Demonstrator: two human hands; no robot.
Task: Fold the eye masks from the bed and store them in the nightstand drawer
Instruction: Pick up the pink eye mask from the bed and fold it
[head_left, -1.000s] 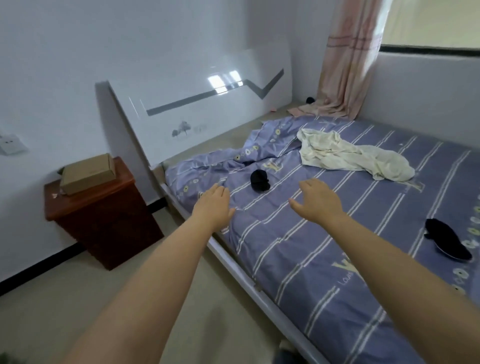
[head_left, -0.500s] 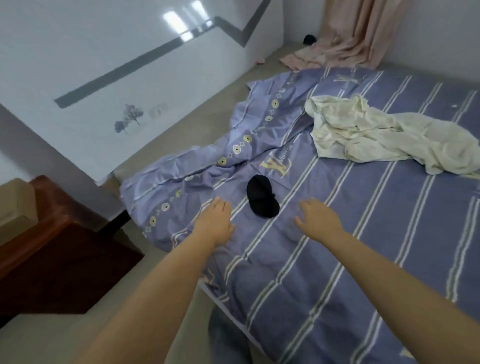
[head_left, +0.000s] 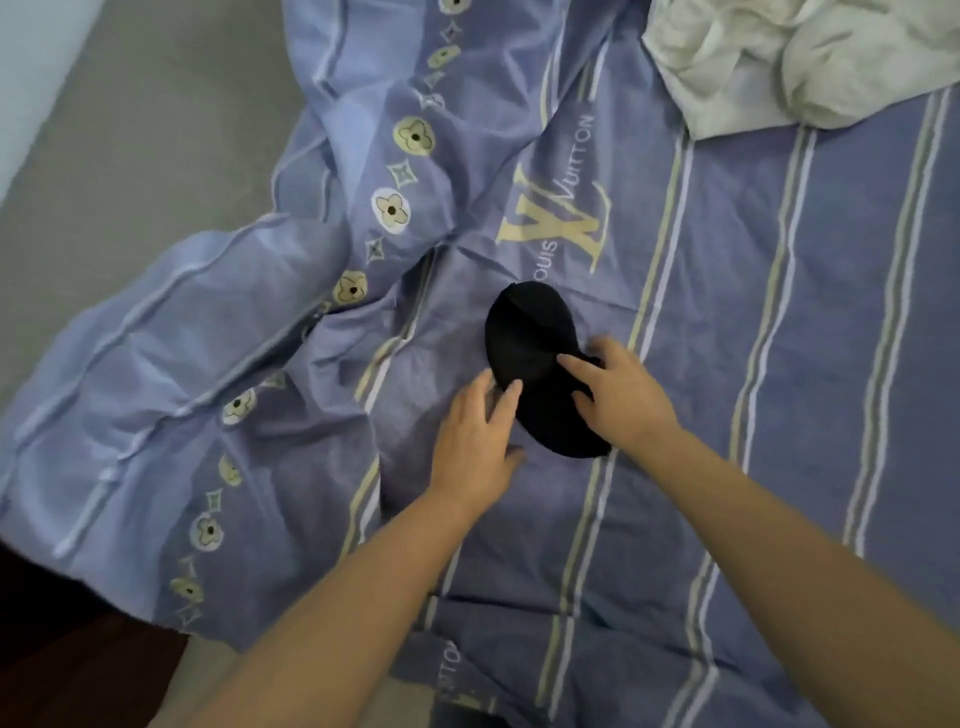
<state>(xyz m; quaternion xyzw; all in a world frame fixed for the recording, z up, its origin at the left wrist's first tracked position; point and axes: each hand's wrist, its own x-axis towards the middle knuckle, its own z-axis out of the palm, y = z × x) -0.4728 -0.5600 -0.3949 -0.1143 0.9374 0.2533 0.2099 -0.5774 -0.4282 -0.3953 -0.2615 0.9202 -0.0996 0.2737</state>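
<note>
A: How do you reckon the black eye mask (head_left: 530, 343) will handle?

B: Light and limp, I'd judge: soft fabric that sags flat on the purple striped sheet (head_left: 779, 364) and will fold with hardly any pressure. Nothing fragile about it. It could slide a little on the sheet (the sheet is creased just there), so one end wants pinning while the other is lifted.

A: Where would you take hold?

B: At the two rounded ends, pinching an edge at each. The far end, pointing toward the upper middle of the frame, is bare. I can't make out a strap.

A: And where is it in relation to the fingers?

B: It lies a little above the frame's centre, running diagonally from upper left to lower right. The left hand (head_left: 475, 441) is at its left edge, fingers spread and loose, with the fingertips (head_left: 511, 389) touching or just over the rim; I cannot tell which. The right hand (head_left: 621, 389) lies over the lower right half, fingers extended and resting on the fabric, not yet closed around anything.

A: Anything else nearby?

B: A crumpled cream cloth (head_left: 779, 57) at the upper right, well apart from the mask.
</note>
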